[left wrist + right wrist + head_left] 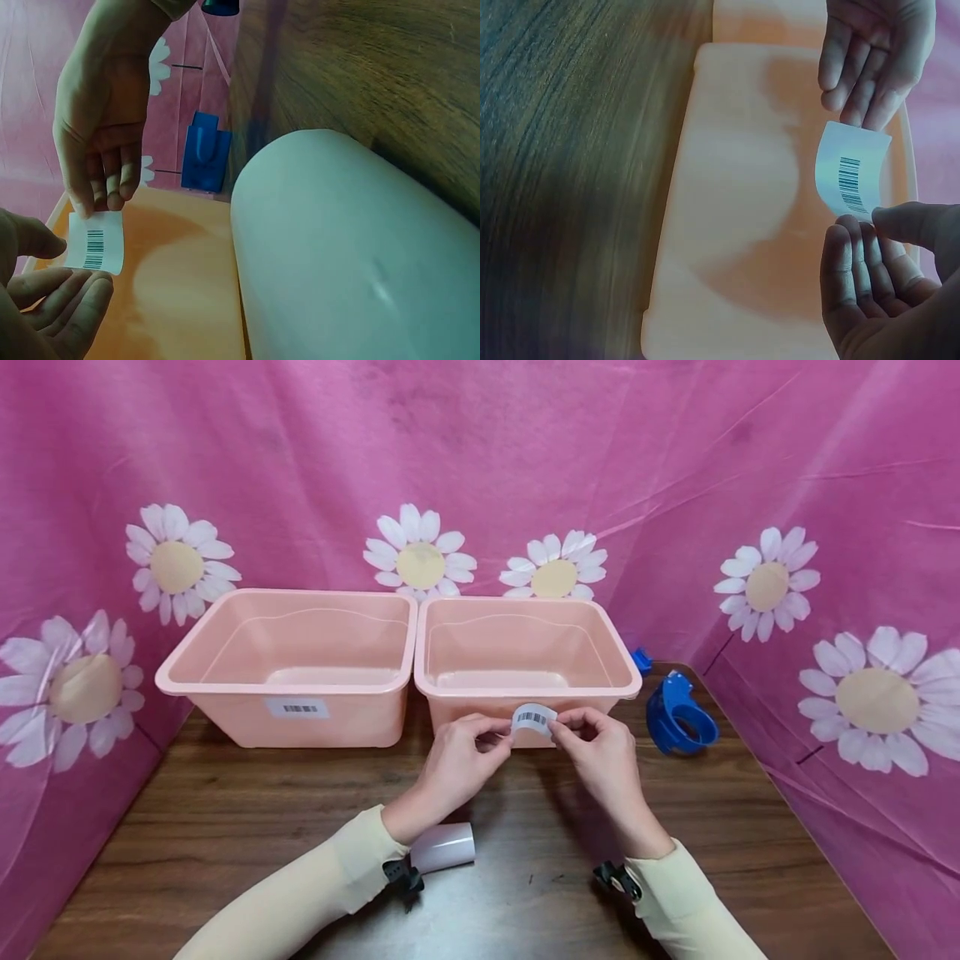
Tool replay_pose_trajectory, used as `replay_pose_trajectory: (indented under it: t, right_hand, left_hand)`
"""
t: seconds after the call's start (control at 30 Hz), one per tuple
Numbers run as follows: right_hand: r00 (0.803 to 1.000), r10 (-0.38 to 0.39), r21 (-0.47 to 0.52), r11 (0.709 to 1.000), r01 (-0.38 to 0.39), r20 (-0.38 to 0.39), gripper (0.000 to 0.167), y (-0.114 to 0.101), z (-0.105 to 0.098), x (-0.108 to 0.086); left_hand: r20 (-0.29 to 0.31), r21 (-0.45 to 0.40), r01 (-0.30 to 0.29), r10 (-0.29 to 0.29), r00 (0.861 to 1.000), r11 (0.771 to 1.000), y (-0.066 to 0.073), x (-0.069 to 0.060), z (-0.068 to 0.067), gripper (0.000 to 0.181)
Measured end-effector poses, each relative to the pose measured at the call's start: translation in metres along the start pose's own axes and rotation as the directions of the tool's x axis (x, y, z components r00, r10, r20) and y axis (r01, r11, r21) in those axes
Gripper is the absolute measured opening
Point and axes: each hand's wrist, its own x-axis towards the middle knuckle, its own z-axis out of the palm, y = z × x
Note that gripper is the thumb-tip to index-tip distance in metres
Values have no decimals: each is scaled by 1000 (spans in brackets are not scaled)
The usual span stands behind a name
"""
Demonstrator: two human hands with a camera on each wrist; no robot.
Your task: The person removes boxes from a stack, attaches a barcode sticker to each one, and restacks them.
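Observation:
A white barcode label (533, 718) is stretched between both hands, bowed slightly upward, before the front wall of the right pink bin (450, 706). My left hand (463, 762) pinches its left end between thumb and fingers. At the opposite end, my right hand (603, 760) pinches the label's edge. The right wrist view shows the label (851, 169) curved, with the bin wall (735, 187) behind it; whether they touch I cannot tell. Another barcode label (297, 707) is on the front of the left pink bin (225, 710).
Below my left wrist a white roll (444, 847) lies on the wooden table (525, 893). A blue tape dispenser (678, 717) stands right of the bins, with a smaller blue piece (641, 661) behind it. Pink flowered cloth (480, 443) surrounds the table.

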Motion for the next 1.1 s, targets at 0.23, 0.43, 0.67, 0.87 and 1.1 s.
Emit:
replay_pose_trajectory:
  t: [0.23,0.43,0.67,0.87,1.1]
  right_hand:
    - [1000,-11,36,999,12,-22,16,1,4,5]
    - [999,-16,47,999,18,-34,17,4,7,9]
    - [997,5,36,999,-3,-71,17,5,11,9]
    - [993,7,4,1000,-7,-116,19,5,15,10]
    - [987,28,-18,999,-31,-160,19,6,19,13]
  left_hand:
    - [3,-13,26,-26,1000,1000,0,1,-3,24]
    - [21,-8,51,-51,998,999,-1,1,-4,27]
    - [32,-19,47,-46,998,999,0,2,-4,31]
    - [22,-12,34,-34,999,999,-1,2,-3,33]
    - [22,-11,32,-31,999,999,-3,3,-3,35]
